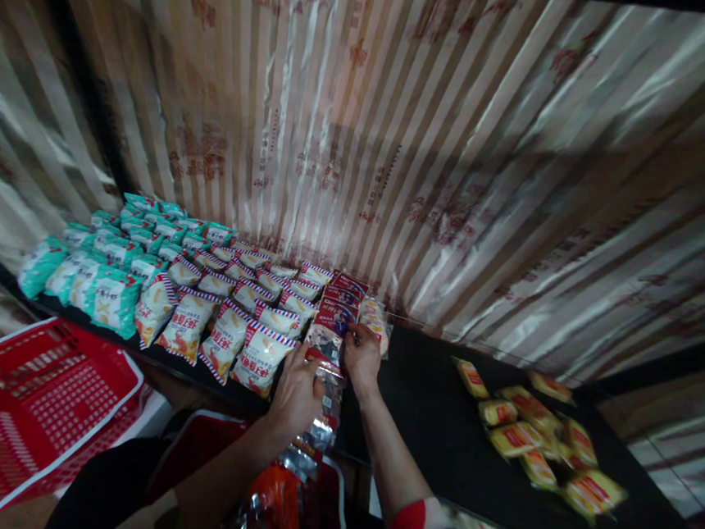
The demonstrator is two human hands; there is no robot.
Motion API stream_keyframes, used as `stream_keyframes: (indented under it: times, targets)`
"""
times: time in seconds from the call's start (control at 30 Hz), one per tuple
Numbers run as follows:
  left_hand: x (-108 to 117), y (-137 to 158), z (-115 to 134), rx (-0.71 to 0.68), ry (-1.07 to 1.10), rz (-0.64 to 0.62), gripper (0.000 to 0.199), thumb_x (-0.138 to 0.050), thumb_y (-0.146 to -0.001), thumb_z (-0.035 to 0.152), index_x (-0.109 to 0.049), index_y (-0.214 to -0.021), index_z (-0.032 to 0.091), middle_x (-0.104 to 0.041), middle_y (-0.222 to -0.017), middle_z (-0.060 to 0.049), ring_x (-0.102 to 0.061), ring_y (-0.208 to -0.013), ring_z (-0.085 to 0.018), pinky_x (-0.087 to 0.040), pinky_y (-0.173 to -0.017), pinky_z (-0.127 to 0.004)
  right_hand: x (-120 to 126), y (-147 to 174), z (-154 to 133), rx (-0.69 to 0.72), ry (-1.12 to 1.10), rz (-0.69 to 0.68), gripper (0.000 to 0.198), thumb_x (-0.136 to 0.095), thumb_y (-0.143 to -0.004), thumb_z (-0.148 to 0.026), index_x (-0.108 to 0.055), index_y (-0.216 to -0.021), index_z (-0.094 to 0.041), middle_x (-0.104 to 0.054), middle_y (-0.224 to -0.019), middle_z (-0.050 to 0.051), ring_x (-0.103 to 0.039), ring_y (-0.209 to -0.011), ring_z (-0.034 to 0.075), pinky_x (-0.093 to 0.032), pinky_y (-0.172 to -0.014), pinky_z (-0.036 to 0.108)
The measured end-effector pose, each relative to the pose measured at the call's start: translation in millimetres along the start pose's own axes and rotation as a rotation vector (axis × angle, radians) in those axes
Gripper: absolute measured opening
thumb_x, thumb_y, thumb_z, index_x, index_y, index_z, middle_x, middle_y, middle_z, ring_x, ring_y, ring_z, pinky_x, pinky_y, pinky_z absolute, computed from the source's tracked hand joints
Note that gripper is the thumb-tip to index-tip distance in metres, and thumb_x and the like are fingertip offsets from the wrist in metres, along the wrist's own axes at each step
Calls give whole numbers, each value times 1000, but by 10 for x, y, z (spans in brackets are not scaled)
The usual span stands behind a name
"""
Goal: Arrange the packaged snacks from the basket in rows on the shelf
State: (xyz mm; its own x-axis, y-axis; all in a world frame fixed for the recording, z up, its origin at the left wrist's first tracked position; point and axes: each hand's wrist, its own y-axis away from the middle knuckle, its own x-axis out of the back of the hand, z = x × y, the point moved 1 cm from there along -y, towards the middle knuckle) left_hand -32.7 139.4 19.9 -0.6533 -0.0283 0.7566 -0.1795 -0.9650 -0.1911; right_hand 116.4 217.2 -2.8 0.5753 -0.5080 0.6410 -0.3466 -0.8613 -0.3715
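Striped curtain hangs behind our dark shelf. At left lies a red basket, then rows of teal packs and white packs. Our left hand and right hand both pinch a red packet. We judge it light, crinkly, slippery; better to grip its edges.

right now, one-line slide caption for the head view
Both hands, left hand and right hand, grip a red-and-clear snack packet beside rows of striped packets on a black shelf.
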Motion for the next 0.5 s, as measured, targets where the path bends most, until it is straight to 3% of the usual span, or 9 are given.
stream_keyframes:
  times: [0.17,0.3,0.4,0.5]
  targets:
    - [-15,23,-32,-42,-58,20,36,-46,-77,9,-64,-109,9,-51,-130,-17,-40,-127,-31,-32,-108,-47,-26,73,-33,18,65,-22,35,-43,-80,-24,-70,-101,-16,-62,-114,12,-52,-109,26,-38,-97,40]
    - [85,81,98,-125,-16,139,38,-42,-77,5,-64,-108,9,-51,-130,-17,-36,-130,-31,-34,-107,-48,12,109,-17,36,56,40,35,-44,-81,-28,-69,-103,-18,-59,-118,12,-49,-112,26,-37,-97,42]
    - [369,229,378,-270,228,156,34,-40,-79,5,-66,-100,15,-62,-113,-12,-52,-114,-24,-44,-99,-43,91,158,-6,49,-6,116,36,-43,-81,-30,-69,-103,-17,-58,-120,13,-48,-114,26,-36,-98,43]
    - [644,694,651,-436,577,-50,24,-44,-87,18,-64,-100,21,-66,-101,-7,-60,-100,-20,-51,-87,-34,225,313,-26,51,-99,158,35,-43,-81,-32,-68,-101,-18,-59,-119,11,-49,-112,24,-37,-98,43]
